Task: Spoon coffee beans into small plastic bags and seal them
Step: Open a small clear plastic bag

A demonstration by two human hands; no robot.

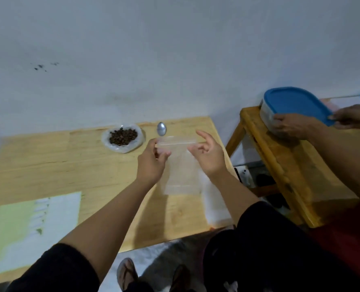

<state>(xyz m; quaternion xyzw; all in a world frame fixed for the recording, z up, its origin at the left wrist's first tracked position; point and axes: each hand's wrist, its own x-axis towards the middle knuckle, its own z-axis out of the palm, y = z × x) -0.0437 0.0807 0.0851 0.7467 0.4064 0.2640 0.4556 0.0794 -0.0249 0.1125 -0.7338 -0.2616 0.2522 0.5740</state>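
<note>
A small clear plastic bag (180, 171) hangs upright above the wooden table (48, 157). My left hand (151, 163) pinches its top left corner and my right hand (208, 157) pinches the top right edge, index finger raised. The bag looks empty. Dark coffee beans (123, 136) lie heaped on a clear plastic sheet (137, 144) at the table's far side. A metal spoon (161, 128) lies just right of the beans, its handle hidden behind the bag.
A green and white paper (27, 226) lies on the table's near left. White sheets or bags (214, 205) lie at the table's right edge. On a wooden stool (280, 165) to the right, another person's hands (290, 125) hold a blue-lidded container (290, 102).
</note>
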